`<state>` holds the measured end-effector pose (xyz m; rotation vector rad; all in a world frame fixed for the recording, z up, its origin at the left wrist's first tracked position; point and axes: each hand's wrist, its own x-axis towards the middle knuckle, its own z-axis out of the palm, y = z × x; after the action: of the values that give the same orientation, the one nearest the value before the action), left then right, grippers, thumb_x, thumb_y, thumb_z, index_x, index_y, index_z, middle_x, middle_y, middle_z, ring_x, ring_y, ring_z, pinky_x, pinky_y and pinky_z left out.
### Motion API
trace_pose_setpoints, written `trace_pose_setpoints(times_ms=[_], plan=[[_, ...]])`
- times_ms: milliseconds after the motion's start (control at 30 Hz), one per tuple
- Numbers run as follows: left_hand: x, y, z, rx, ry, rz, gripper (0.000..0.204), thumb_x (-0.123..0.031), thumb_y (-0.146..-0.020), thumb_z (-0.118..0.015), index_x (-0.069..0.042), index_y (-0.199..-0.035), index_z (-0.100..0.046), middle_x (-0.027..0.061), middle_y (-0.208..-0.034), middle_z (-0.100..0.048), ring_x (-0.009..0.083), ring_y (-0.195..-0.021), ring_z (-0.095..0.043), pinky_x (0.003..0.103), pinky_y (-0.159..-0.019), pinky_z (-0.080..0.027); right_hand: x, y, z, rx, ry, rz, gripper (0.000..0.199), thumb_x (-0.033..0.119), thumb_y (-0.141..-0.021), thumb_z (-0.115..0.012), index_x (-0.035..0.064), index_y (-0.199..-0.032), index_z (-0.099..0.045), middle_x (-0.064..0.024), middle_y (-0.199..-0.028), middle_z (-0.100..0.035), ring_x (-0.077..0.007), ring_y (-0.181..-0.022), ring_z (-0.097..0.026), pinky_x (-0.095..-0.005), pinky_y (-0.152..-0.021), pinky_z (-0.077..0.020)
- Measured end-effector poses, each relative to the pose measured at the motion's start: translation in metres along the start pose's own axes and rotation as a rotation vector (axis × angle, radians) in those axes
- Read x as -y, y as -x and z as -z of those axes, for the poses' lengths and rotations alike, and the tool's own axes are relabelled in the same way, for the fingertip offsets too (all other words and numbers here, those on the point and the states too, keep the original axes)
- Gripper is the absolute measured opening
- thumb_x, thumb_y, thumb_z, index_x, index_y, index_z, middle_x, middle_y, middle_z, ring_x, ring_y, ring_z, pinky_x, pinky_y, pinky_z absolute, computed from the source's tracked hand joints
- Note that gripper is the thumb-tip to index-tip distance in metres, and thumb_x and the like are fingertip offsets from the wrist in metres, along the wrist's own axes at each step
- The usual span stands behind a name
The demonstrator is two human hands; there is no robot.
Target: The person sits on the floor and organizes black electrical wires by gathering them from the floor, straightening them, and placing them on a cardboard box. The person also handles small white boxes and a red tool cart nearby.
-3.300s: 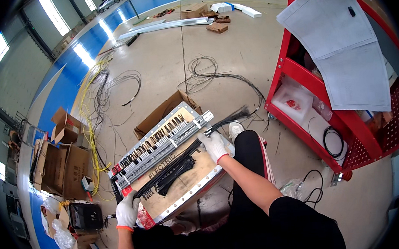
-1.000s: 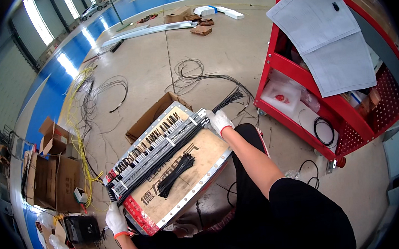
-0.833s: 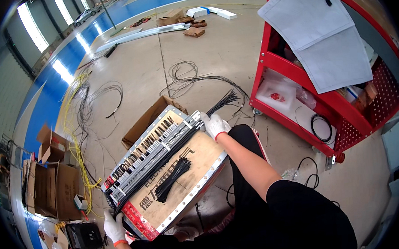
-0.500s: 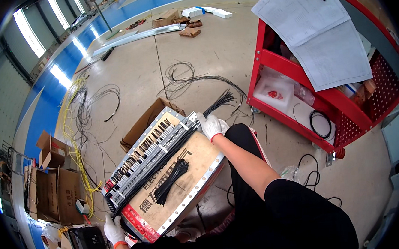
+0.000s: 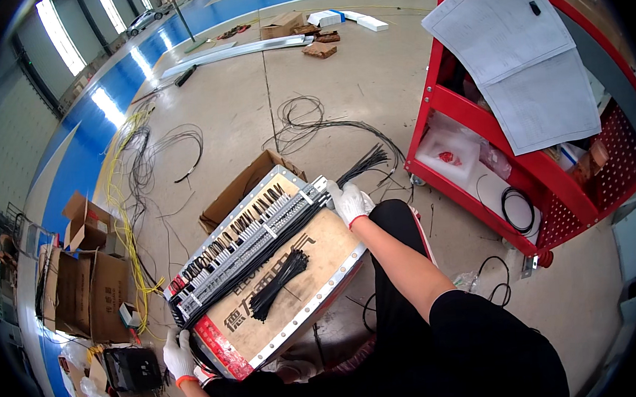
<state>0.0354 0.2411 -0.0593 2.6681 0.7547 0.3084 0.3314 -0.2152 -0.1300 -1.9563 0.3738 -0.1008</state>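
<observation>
A row of terminal blocks (image 5: 235, 232) with white and dark labelled pieces lies along a slotted metal rail (image 5: 262, 239) on a wooden case with metal edging (image 5: 326, 255). A bundle of long black wires (image 5: 245, 259) runs along the rail's near side, its loose ends fanning out past the far right end. My right hand (image 5: 348, 202), in a white glove, is closed around that end of the rail. At the lower left end my left hand (image 5: 178, 355), also gloved, curls its fingers against the black wires. A tied bunch of black cable ties (image 5: 278, 284) rests on the case top.
An open cardboard box (image 5: 219, 209) stands behind the case. At right is a red cart (image 5: 468, 125) with paper drawings (image 5: 523, 66) hung over it. Cables (image 5: 301, 118) lie loose on the floor, and cardboard boxes (image 5: 107, 294) stand at left beside a black case (image 5: 132, 368).
The whole view has shifted slightly, so the scene sits a little farther right. Both hands stay at the two ends of the rail and wire bundle.
</observation>
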Motion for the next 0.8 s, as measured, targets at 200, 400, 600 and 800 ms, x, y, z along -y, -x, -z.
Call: trace_pose_setpoints(times_ms=[200, 400, 600, 800], plan=[[-0.012, -0.001, 0.004, -0.023, -0.014, 0.033, 0.025, -0.029, -0.089, -0.063, -0.008, -0.103, -0.067, 0.0234, -0.088, -0.068, 0.0407, -0.084, -0.067, 0.046, -0.074, -0.051, -0.018, -0.007, -0.005, -0.066, -0.001, 0.056, 0.065, 0.053, -0.088, -0.057, -0.0104, -0.076, -0.065, -0.0316, -0.080, -0.065, -0.0435, -0.081, -0.065, -0.0482, -0.077, -0.0503], [0.002, 0.003, 0.000, -0.099, 0.033, -0.015, 0.026, -0.028, -0.091, -0.060, -0.007, -0.103, -0.069, 0.0230, -0.089, -0.068, 0.0376, -0.083, -0.067, 0.042, -0.074, -0.051, 0.010, 0.013, 0.015, 0.032, 0.001, 0.043, 0.063, 0.055, -0.084, -0.061, -0.0081, -0.077, -0.066, -0.0295, -0.075, -0.064, -0.0429, -0.078, -0.065, -0.0479, -0.073, -0.0499], [-0.004, 0.005, 0.009, -0.071, -0.085, 0.032, 0.025, -0.028, -0.092, -0.058, -0.008, -0.100, -0.069, 0.0230, -0.087, -0.067, 0.0384, -0.081, -0.067, 0.044, -0.071, -0.050, 0.019, 0.013, 0.026, 0.108, 0.057, 0.046, 0.061, 0.054, -0.079, -0.067, -0.0071, -0.075, -0.067, -0.0278, -0.076, -0.066, -0.0425, -0.078, -0.066, -0.0468, -0.074, -0.0501], [0.029, 0.004, -0.006, -0.024, -0.355, 0.051, 0.029, -0.031, -0.092, -0.056, -0.004, -0.098, -0.063, 0.0254, -0.092, -0.067, 0.0437, -0.087, -0.064, 0.050, -0.073, -0.050, 0.044, 0.025, 0.010, 0.151, 0.022, 0.036, 0.061, 0.054, -0.080, -0.065, -0.0068, -0.080, -0.070, -0.0297, -0.081, -0.067, -0.0417, -0.084, -0.068, -0.0469, -0.077, -0.0508]])
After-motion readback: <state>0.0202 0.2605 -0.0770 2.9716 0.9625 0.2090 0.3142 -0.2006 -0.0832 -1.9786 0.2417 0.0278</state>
